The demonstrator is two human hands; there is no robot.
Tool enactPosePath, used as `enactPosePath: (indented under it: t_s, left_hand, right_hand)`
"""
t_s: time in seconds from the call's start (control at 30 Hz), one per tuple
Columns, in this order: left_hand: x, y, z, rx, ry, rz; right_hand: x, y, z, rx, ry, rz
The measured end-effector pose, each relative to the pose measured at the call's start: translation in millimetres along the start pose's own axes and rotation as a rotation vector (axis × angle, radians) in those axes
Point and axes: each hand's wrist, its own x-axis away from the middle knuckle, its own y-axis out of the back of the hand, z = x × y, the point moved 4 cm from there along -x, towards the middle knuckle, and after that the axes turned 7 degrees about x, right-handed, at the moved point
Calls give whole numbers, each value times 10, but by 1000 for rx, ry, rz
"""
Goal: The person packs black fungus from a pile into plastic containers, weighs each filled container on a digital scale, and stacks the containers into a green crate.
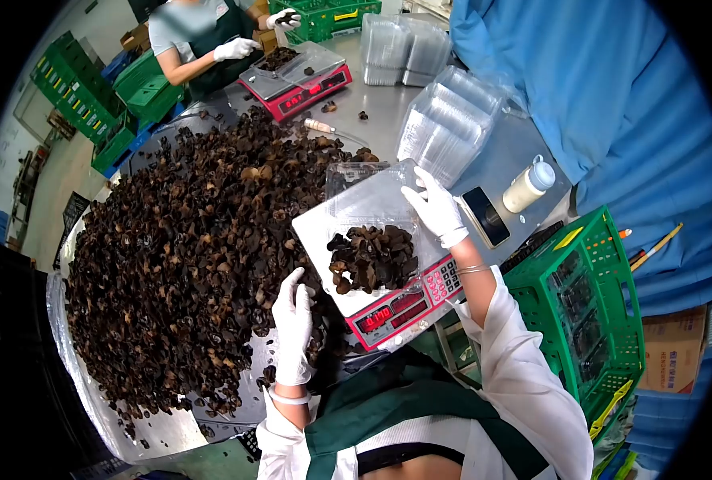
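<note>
My left hand [293, 324], in a white glove, hangs at the right edge of a large pile of dark wood ear mushrooms [188, 256]. Its fingers are stretched out, and nothing shows in them. My right hand [436, 210], also gloved, is at the upper right corner of a clear plastic box [364, 178], thumb and forefinger apart; I cannot tell whether they touch it. A heap of wood ear mushrooms [372, 260] lies in the box's near part. Underneath is a red and white digital scale [408, 308] with lit red digits, apparently 0.170.
Stacked clear boxes [448, 128], a phone [485, 216] and a bottle [529, 185] stand to the right. A green crate [568, 320] holds packed boxes. Across the table, a gloved co-worker [212, 60] handles mushrooms by another scale [296, 84]. A wooden-handled tool [320, 126] lies between.
</note>
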Motion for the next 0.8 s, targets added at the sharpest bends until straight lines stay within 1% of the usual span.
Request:
enactPosePath:
  t_s: [0.07,0.13,0.2,0.23,0.27,0.3,0.33,0.4,0.47,0.5,0.53,0.6,0.63,0.67,0.7,0.73,0.77,0.8]
  left_hand:
    - [9,35,-20,-9,-11,-45]
    - [-6,-10,-2,13,49,-3]
    - [-11,-147,54,347,219,179]
    - [16,-218,54,451,281,224]
    - [37,-236,81,431,270,211]
    - [70,-239,68,452,281,213]
    - [100,-241,47,473,293,217]
    - [149,-236,33,509,323,198]
    - [184,-216,38,549,353,174]
    - [196,-210,34,548,346,194]
    - [211,-209,36,547,339,213]
    - [245,-208,75,513,327,221]
    - [261,-222,114,546,347,228]
    - [267,-246,138,578,367,237]
    - [268,-275,158,633,431,234]
    - [266,-295,171,631,430,238]
    - [268,-309,183,665,440,231]
    - [267,-321,180,696,449,225]
  right_hand:
    - [-4,-10,-47,43,-26,35]
    - [14,-77,-69,3,-16,58]
    - [49,-133,-10,-39,3,85]
    - [87,-135,35,-307,37,46]
    - [148,-108,91,-576,68,7]
    - [268,74,274,-699,8,36]
    - [368,153,249,-698,8,38]
    - [648,303,369,-125,531,73]
    - [928,351,464,152,511,-24]
    - [985,325,340,104,436,-58]
    - [1024,352,267,105,440,-55]
    - [1085,256,-60,-46,-58,395]
    - [1149,181,-144,-254,-210,537]
    - [1182,120,-156,-328,-238,589]
    - [1221,73,-159,-498,-321,648]
    - [1253,26,-136,-669,-401,705]
    - [1260,-2,-107,-774,-410,699]
    - [1272,-30,-121,-778,-410,693]
